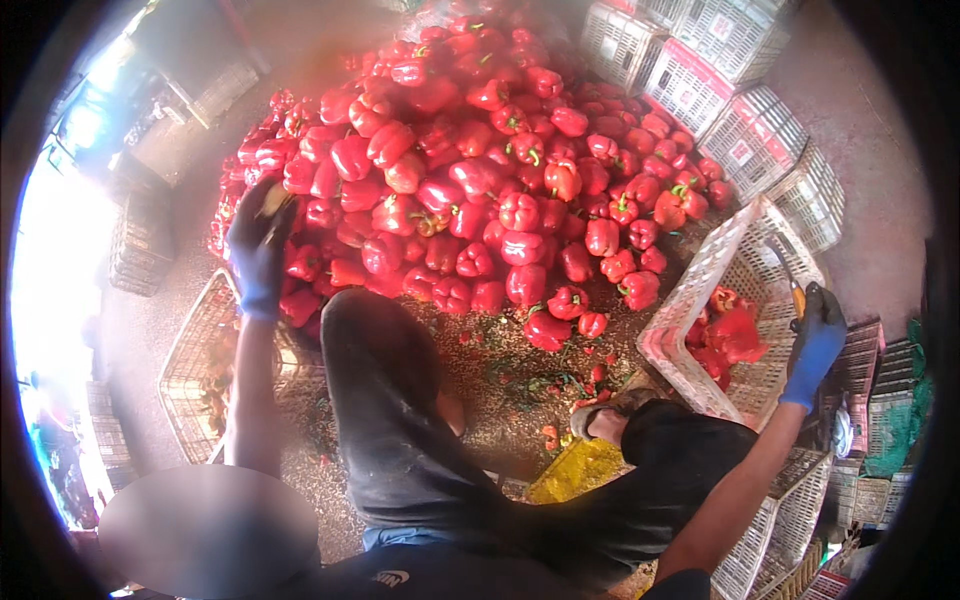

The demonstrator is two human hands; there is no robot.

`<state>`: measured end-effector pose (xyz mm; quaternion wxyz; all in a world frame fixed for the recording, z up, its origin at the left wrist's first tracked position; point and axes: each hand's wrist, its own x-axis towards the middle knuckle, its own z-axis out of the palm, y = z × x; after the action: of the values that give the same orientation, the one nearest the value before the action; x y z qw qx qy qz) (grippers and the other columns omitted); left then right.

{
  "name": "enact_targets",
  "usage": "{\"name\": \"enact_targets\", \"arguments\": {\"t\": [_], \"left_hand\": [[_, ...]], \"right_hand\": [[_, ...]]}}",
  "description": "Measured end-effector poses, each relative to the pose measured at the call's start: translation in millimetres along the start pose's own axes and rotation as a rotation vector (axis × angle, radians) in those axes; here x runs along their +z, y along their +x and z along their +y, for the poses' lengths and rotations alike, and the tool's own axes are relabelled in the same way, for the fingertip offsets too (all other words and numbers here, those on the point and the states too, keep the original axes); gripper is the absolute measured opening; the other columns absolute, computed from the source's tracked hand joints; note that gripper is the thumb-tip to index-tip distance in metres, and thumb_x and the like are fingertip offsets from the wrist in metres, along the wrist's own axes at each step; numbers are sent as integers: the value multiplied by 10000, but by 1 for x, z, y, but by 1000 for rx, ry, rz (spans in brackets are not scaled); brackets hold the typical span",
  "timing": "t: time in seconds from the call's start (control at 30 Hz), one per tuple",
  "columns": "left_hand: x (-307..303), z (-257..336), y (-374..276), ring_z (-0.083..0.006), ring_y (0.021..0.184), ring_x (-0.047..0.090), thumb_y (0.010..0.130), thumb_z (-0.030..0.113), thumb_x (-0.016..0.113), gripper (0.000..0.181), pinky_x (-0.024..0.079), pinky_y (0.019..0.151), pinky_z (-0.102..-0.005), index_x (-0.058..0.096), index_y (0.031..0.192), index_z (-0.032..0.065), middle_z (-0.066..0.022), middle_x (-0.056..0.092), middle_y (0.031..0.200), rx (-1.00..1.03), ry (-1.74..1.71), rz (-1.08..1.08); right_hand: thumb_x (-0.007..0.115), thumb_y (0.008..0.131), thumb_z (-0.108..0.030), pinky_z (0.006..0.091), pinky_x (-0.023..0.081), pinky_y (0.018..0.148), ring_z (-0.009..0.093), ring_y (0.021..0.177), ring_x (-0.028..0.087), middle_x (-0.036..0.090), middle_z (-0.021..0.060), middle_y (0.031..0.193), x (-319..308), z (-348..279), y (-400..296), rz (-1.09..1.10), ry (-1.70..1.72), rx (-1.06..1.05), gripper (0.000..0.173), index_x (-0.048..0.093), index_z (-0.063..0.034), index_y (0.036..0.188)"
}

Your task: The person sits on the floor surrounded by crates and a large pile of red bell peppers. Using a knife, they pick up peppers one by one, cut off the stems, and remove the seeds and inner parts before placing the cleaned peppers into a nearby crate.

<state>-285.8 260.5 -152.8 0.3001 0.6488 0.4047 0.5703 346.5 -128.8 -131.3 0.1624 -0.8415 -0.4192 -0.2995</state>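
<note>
My right hand [816,341], in a blue and black glove, grips the orange handle [799,300] of a knife with a curved blade [780,262]. It is over the right side of a tilted white plastic crate [679,322], where cut red bell pepper pieces [731,337] lie. My left hand [261,240], gloved alike, is at the left edge of a large heap of red bell peppers [450,180]. A small pale yellowish patch [276,201] shows at its fingers; whether it is a held thing is unclear.
Beside my left forearm stands another plastic crate [187,360] with yellowish scraps [217,371] in it. Stacked crates [739,142] border the heap at the back right. Pepper scraps and seeds litter the ground [502,367], and a yellow sheet [581,469] lies by my foot.
</note>
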Motion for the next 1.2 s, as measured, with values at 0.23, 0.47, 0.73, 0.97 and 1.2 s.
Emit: {"name": "enact_targets", "arguments": {"t": [0.23,0.47,0.73,0.97,1.2], "left_hand": [[-224,-84,-88,-398,1075,665,814,298,788,874,549,910,-425,352,1543,92,-243,518,1397,-301,1492,-161],[-35,-107,-43,-315,1007,690,789,249,801,781,555,837,-403,462,1473,85,-185,678,1173,-245,681,-283],[151,-232,8,-432,1354,434,737,343,820,859,508,977,-538,406,1474,191,-194,343,1545,-53,1257,-807],[145,-246,20,-394,1239,518,712,299,824,752,569,884,-501,503,1389,242,-189,463,1413,-24,1078,-827],[81,-170,24,-220,1308,515,732,278,857,940,510,1012,-383,380,1500,21,-138,491,1465,-621,-336,-453]], "right_hand": [[557,1028,-403,211,426,551,68,674,520,634,59,909,19,-55,13,120,15,-209,490,594,-17,1328],[523,1041,-403,200,399,512,71,632,457,569,51,868,21,-111,14,-215,207,-144,560,499,26,1401],[439,1091,-260,209,371,470,75,599,401,530,37,850,-2,-218,34,-106,1789,1336,445,473,73,1384],[466,1083,-266,183,343,425,49,546,368,537,10,828,9,-215,28,-225,1775,1291,432,492,42,1385],[555,1019,-229,197,452,563,61,670,513,617,16,955,30,-216,-8,-295,597,-142,415,547,-11,1373]]}}
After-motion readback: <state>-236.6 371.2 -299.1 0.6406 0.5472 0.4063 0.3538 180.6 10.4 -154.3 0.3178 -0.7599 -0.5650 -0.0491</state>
